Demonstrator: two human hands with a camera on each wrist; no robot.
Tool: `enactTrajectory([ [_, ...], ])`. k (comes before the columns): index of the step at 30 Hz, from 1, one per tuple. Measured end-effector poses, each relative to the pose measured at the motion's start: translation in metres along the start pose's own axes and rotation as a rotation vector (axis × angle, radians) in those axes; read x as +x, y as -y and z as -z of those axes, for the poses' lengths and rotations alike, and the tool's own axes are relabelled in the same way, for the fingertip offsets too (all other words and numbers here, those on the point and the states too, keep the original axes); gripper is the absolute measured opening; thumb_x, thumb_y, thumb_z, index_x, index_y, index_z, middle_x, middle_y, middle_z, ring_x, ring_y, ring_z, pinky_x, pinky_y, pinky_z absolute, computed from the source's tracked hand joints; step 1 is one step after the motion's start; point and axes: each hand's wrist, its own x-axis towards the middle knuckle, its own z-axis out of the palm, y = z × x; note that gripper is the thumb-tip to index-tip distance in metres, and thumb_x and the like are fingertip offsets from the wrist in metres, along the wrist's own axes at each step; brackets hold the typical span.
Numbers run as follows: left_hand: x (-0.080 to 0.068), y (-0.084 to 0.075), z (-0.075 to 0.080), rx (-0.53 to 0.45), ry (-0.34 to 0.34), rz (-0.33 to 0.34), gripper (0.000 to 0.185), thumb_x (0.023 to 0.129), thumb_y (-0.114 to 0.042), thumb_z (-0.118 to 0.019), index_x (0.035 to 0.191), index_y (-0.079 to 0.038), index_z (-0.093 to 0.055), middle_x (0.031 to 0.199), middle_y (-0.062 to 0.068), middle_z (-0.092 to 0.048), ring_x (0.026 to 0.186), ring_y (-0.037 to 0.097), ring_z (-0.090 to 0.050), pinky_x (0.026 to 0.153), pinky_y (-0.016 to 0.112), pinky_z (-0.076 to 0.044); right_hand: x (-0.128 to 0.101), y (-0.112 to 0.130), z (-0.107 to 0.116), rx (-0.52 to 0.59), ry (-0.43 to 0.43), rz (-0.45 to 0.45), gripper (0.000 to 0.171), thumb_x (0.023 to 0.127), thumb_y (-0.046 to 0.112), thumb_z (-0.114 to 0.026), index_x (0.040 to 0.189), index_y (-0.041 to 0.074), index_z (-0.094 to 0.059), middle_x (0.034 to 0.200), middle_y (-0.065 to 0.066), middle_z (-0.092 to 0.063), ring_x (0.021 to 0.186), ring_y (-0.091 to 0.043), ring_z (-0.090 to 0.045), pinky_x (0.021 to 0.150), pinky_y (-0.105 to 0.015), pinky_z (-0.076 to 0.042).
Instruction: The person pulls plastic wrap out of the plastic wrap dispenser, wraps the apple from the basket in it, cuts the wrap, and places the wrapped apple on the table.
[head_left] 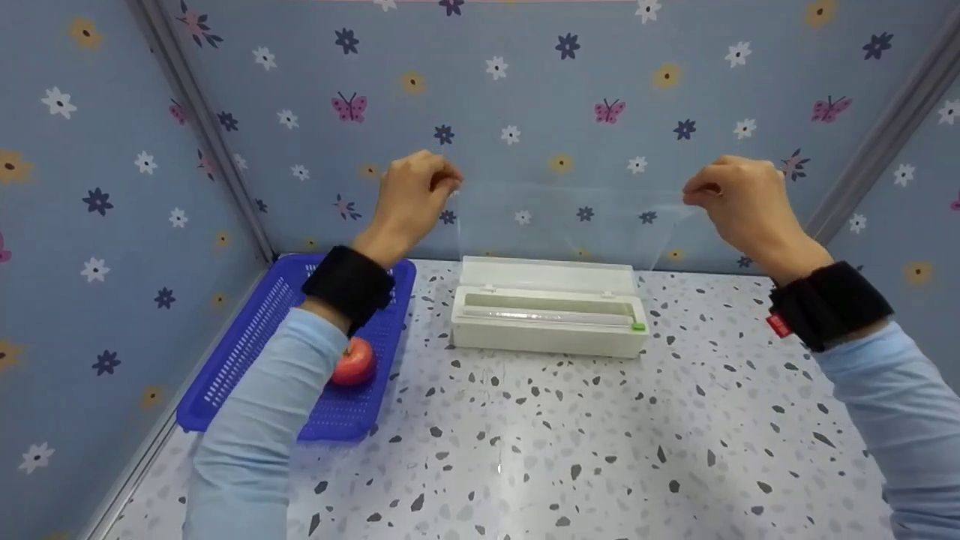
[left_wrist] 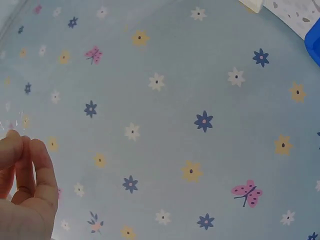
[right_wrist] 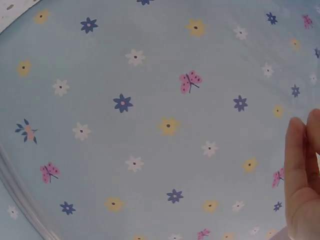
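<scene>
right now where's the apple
In the head view the red apple lies in the blue basket at the table's left edge, partly hidden by the left sleeve, left of the cling film dispenser.

Lt blue sleeves, black wrist bands, red tag on rt.

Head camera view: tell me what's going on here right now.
A person is holding a sheet of clear plastic wrap stretched in the air, the left hand pinching one top corner and the right hand pinching the other. The sheet hangs over an open white wrap dispenser on the speckled table, its lid up and the roll visible inside. Whether the sheet is cut free from the roll cannot be told. To the left, a red apple sits in a blue basket.
</scene>
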Motion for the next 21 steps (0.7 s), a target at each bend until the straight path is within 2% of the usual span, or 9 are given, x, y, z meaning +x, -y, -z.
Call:
enactTrajectory([
  [3,-0.019,-0.005,0.01,-0.05,0.078,0.018,0.011,0.087,-0.007,-0.059,0.09,-0.002,-0.068,0.087,0.013,-0.065,0.077,0.023,-0.059,0.07,0.032,-0.049,-0.015,0.006,0.008,-0.014,0.115,0.023,0.005,0.081,0.002,-0.066,0.083,0.002,-0.07,0.08,-0.011,-0.064,0.071,-0.025,-0.06,0.065,-0.033,-0.044],
  [9,-0.06,-0.016,0.027,-0.12,0.288,0.047,0.009,0.086,-0.007,-0.061,0.089,-0.003,-0.069,0.089,0.01,-0.068,0.078,0.021,-0.063,0.07,0.033,-0.051,-0.045,0.013,0.024,0.014,0.355,0.026,0.01,0.078,0.002,-0.068,0.08,0.011,-0.071,0.078,-0.001,-0.066,0.069,-0.013,-0.059,0.059,-0.02,-0.045],
  [15,-0.097,-0.017,0.033,-0.135,0.464,0.057,0.008,0.085,-0.011,-0.063,0.086,-0.008,-0.07,0.082,0.005,-0.068,0.075,0.016,-0.06,0.069,0.03,-0.047,-0.068,0.02,0.023,0.097,0.528,0.052,0.013,0.076,0.003,-0.07,0.079,0.015,-0.069,0.077,0.003,-0.067,0.066,-0.007,-0.06,0.057,-0.019,-0.049],
  [18,-0.112,-0.013,0.032,-0.128,0.593,0.047,0.007,0.085,-0.012,-0.063,0.085,-0.01,-0.07,0.079,0.002,-0.068,0.07,0.013,-0.056,0.066,0.028,-0.045,-0.079,0.024,0.018,0.152,0.66,0.073,0.012,0.076,0.003,-0.07,0.078,0.015,-0.069,0.074,0.005,-0.066,0.064,-0.005,-0.059,0.057,-0.02,-0.049],
  [21,-0.124,-0.01,0.029,-0.132,0.753,0.038,0.008,0.085,-0.013,-0.063,0.083,-0.012,-0.07,0.077,-0.001,-0.067,0.068,0.01,-0.055,0.064,0.026,-0.046,-0.09,0.027,0.008,0.207,0.82,0.07,0.012,0.076,0.001,-0.069,0.075,0.013,-0.067,0.072,0.006,-0.064,0.063,-0.003,-0.057,0.056,-0.02,-0.049],
])
